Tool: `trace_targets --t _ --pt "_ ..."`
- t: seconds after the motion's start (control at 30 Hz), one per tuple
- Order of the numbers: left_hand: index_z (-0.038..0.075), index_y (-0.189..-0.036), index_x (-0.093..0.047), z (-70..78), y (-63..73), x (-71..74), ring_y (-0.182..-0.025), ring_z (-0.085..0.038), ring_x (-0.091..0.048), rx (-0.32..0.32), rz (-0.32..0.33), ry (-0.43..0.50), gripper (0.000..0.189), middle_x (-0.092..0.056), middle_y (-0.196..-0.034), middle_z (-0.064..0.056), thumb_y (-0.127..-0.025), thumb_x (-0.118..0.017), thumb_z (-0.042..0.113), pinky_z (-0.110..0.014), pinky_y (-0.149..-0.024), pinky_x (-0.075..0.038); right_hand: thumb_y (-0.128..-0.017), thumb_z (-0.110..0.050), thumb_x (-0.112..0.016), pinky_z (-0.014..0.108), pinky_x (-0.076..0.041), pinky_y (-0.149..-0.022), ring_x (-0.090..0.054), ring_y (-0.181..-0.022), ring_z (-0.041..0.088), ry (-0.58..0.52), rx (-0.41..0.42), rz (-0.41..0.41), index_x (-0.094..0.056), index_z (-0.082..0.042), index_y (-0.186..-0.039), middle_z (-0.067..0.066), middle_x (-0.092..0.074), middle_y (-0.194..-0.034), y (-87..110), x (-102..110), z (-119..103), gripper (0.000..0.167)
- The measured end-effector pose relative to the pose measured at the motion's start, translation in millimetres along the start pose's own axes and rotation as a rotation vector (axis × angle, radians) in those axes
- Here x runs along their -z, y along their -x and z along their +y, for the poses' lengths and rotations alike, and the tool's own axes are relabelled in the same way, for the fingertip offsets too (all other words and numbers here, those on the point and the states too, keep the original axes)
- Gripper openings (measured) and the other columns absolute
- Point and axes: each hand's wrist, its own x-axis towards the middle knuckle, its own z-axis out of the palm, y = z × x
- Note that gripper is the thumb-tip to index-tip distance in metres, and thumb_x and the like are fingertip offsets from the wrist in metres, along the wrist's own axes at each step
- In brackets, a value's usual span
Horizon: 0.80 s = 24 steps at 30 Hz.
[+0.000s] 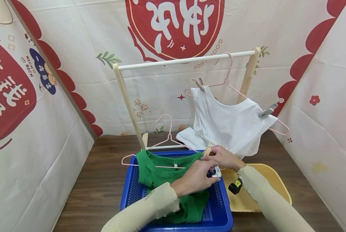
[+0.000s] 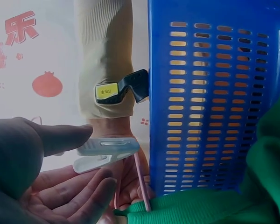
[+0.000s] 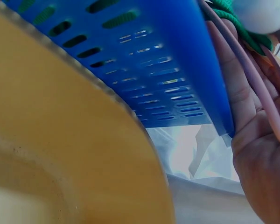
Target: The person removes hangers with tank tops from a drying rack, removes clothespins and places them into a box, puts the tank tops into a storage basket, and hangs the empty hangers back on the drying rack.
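Observation:
My left hand pinches a pale clothes peg between thumb and fingers. Its tip is beside the end of a pink hanger. With curled fingers, my right hand holds that end of the hanger and the shoulder of a green top; its fingertips are partly hidden. A beige peg sticks up by the right fingers; whether it is clipped on cannot be told. The green top hangs on the hanger across a blue basket, its lower part inside.
A wooden rack with a white rail stands behind. From it a white top hangs on another pink hanger, with a grey peg and a beige-grey peg at its shoulders. Right of the basket sits a yellow tray.

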Motion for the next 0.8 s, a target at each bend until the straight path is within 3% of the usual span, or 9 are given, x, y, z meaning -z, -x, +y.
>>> trace_targets --t 0.3,0.57,0.8 --pt "0.011 -0.115 -0.069 -0.7 -3.1 -5.9 -0.079 -0.002 -0.057 -0.016 -0.003 -0.041 0.036 -0.068 -0.092 0.005 -0.084 -0.080 0.027 -0.009 -0.070 -0.040 -0.098 -0.021 -0.062 0.026 -0.054 -0.066 -0.065 -0.071 0.013 0.014 0.016 -0.016 -0.071 -0.005 -0.090 0.003 -0.072 -0.080 -1.2 1 2 0.020" --pt "0.012 -0.116 -0.068 -0.1 -6.0 -9.1 -0.078 -0.001 -0.054 0.009 -0.029 -0.039 0.036 -0.067 -0.093 0.006 -0.085 -0.079 0.027 -0.010 -0.069 -0.040 -0.098 -0.026 -0.064 0.029 -0.055 -0.066 -0.067 -0.072 0.016 0.020 0.015 -0.006 -0.071 -0.009 -0.088 0.004 -0.072 -0.080 -0.9 -1 2 0.021" --pt "0.013 -0.117 -0.068 0.4 -7.9 -11.4 -0.086 -0.001 -0.059 0.025 -0.041 -0.048 0.035 -0.070 -0.103 0.007 -0.086 -0.079 0.027 -0.011 -0.075 -0.044 -0.097 -0.027 -0.064 0.028 -0.054 -0.066 -0.066 -0.072 0.016 0.032 0.013 0.000 -0.071 -0.010 -0.087 0.004 -0.072 -0.080 -0.5 -1 1 0.021"
